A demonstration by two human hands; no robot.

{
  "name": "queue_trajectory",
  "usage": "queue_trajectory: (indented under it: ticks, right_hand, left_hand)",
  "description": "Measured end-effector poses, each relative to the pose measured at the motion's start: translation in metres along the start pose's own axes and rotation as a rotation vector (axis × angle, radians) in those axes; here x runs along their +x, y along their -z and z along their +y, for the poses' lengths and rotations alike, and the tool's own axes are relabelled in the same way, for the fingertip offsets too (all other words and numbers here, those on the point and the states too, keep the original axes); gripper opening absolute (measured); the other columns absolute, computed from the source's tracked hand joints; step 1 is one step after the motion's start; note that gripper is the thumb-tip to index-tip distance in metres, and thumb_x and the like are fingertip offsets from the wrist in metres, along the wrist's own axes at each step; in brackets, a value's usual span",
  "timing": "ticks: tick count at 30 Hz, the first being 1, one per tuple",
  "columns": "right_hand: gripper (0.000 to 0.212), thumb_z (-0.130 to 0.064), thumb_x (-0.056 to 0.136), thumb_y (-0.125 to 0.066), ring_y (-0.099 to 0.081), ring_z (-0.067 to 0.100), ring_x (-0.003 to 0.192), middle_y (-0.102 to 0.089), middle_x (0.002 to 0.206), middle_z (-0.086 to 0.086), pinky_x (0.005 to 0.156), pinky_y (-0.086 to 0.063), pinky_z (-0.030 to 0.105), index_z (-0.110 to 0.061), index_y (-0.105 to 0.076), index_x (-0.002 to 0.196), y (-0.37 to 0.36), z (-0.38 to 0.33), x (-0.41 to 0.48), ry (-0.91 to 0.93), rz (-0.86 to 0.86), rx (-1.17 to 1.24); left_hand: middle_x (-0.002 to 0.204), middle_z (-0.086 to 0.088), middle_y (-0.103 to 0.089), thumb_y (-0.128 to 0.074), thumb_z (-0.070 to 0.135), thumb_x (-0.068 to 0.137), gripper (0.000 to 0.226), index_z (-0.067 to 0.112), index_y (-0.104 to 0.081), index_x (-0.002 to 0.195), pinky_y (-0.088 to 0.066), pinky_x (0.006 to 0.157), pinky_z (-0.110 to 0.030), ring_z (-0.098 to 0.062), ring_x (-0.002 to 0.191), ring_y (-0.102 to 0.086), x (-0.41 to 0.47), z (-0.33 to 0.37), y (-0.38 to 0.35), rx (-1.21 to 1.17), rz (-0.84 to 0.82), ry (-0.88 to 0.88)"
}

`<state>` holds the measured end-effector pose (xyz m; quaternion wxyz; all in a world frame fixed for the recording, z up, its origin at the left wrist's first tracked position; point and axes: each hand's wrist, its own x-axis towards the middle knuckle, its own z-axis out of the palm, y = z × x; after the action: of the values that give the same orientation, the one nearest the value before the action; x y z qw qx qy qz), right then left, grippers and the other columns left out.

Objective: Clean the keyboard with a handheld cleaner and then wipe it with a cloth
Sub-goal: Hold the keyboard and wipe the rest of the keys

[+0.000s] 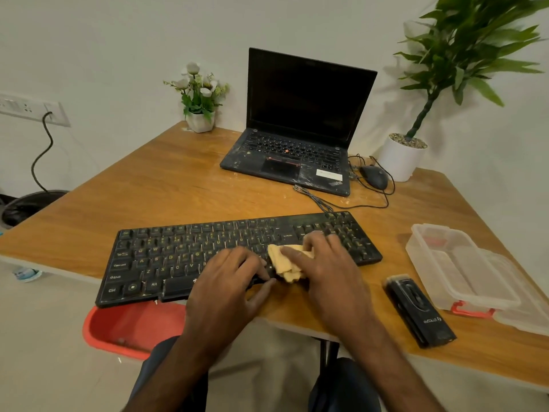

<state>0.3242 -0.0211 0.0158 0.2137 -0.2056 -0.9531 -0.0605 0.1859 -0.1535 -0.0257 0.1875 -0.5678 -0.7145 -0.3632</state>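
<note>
A dusty black keyboard lies across the wooden table, its left end overhanging the near edge. My right hand holds a bunched yellow cloth and presses it onto the keys right of the middle. My left hand rests flat on the keys near the space bar, fingers spread, with the thumb against the keyboard's front edge. The black handheld cleaner lies on the table to the right of my right arm, untouched.
A clear plastic box with a red latch sits at the right edge. Behind are an open laptop, a wired mouse, a small flower pot and a large potted plant. A red tub sits below the table's near edge.
</note>
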Motion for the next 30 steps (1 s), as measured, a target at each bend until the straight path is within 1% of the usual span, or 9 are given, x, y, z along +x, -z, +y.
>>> queue_trajectory:
  ticks: [4, 6, 9, 10, 15, 20, 23, 26, 30]
  right_hand:
    - [0.071, -0.013, 0.059, -0.091, -0.043, 0.018, 0.098, -0.054, 0.11, 0.002, 0.069, -0.05, 0.031, -0.031, -0.066, 0.123, 0.002, 0.016, 0.002, -0.186, 0.043, -0.062]
    - [0.073, -0.015, 0.055, -0.093, -0.042, 0.017, 0.096, -0.055, 0.108, 0.003, 0.067, -0.05, 0.031, -0.028, -0.067, 0.123, 0.003, 0.01, -0.002, -0.143, 0.077, -0.052]
    - [0.075, -0.016, 0.052, -0.093, -0.047, 0.02, 0.09, -0.057, 0.103, 0.007, 0.062, -0.052, 0.031, -0.022, -0.067, 0.123, 0.003, -0.005, -0.016, 0.041, 0.063, -0.064]
    - [0.076, -0.016, 0.051, -0.092, -0.047, 0.02, 0.089, -0.057, 0.103, 0.008, 0.062, -0.052, 0.032, -0.021, -0.067, 0.123, 0.002, -0.004, -0.018, 0.046, 0.057, -0.078]
    - [0.072, -0.015, 0.054, -0.093, -0.042, 0.019, 0.098, -0.056, 0.11, 0.006, 0.07, -0.052, 0.033, -0.024, -0.069, 0.122, 0.002, 0.019, -0.012, -0.188, 0.067, -0.091]
    - [0.068, -0.015, 0.056, -0.088, -0.041, 0.02, 0.094, -0.057, 0.106, 0.008, 0.066, -0.052, 0.033, -0.021, -0.069, 0.12, 0.001, -0.008, -0.015, 0.038, 0.068, -0.082]
    - [0.067, -0.017, 0.054, -0.093, -0.042, 0.018, 0.094, -0.058, 0.104, 0.005, 0.067, -0.053, 0.031, -0.023, -0.071, 0.118, 0.004, 0.002, -0.007, -0.074, 0.063, -0.116]
    - [0.055, -0.011, 0.07, -0.084, -0.048, 0.02, 0.096, -0.055, 0.105, 0.004, 0.067, -0.047, 0.03, -0.024, -0.068, 0.121, 0.014, 0.016, 0.012, -0.166, 0.073, -0.09]
    - [0.052, -0.015, 0.089, -0.062, -0.041, 0.018, 0.106, -0.048, 0.119, 0.003, 0.081, -0.032, 0.027, -0.028, -0.054, 0.138, 0.017, 0.003, 0.026, 0.076, -0.1, -0.021]
  left_hand:
    - [0.096, 0.007, -0.061, -0.078, 0.032, 0.082, 0.019, 0.024, -0.062, 0.086, -0.042, 0.073, -0.026, -0.013, 0.087, -0.055, -0.001, 0.001, 0.001, -0.003, -0.01, 0.013]
    - [0.096, 0.007, -0.061, -0.076, 0.033, 0.083, 0.018, 0.024, -0.061, 0.087, -0.041, 0.073, -0.026, -0.013, 0.087, -0.055, 0.0, 0.001, 0.001, -0.011, -0.015, 0.019]
    - [0.096, 0.007, -0.06, -0.066, 0.037, 0.087, 0.014, 0.025, -0.06, 0.088, -0.041, 0.072, -0.024, -0.013, 0.087, -0.054, 0.0, 0.001, 0.001, -0.013, -0.015, 0.018]
    - [0.096, 0.007, -0.06, -0.064, 0.038, 0.088, 0.014, 0.025, -0.06, 0.088, -0.041, 0.072, -0.025, -0.013, 0.087, -0.054, 0.0, 0.001, 0.001, -0.016, -0.015, 0.014]
    - [0.095, 0.007, -0.061, -0.078, 0.033, 0.083, 0.019, 0.025, -0.061, 0.087, -0.047, 0.071, -0.027, -0.013, 0.087, -0.056, 0.001, 0.002, 0.002, -0.025, -0.02, 0.023]
    - [0.095, 0.007, -0.06, -0.08, 0.03, 0.08, 0.021, 0.024, -0.061, 0.088, -0.042, 0.07, -0.023, -0.012, 0.087, -0.054, 0.0, 0.001, 0.002, -0.019, -0.032, 0.038]
    - [0.094, 0.008, -0.061, -0.078, 0.034, 0.082, 0.019, 0.024, -0.062, 0.086, -0.044, 0.068, -0.025, -0.012, 0.087, -0.055, 0.0, 0.003, 0.004, -0.024, -0.022, 0.04]
    - [0.094, 0.009, -0.061, -0.076, 0.037, 0.083, 0.018, 0.024, -0.063, 0.085, -0.046, 0.068, -0.025, -0.011, 0.087, -0.056, 0.0, 0.003, 0.005, -0.037, -0.015, 0.034]
    - [0.094, 0.009, -0.061, -0.077, 0.038, 0.082, 0.019, 0.025, -0.063, 0.084, -0.047, 0.065, -0.025, -0.011, 0.086, -0.057, 0.0, 0.003, 0.004, -0.028, -0.016, 0.049]
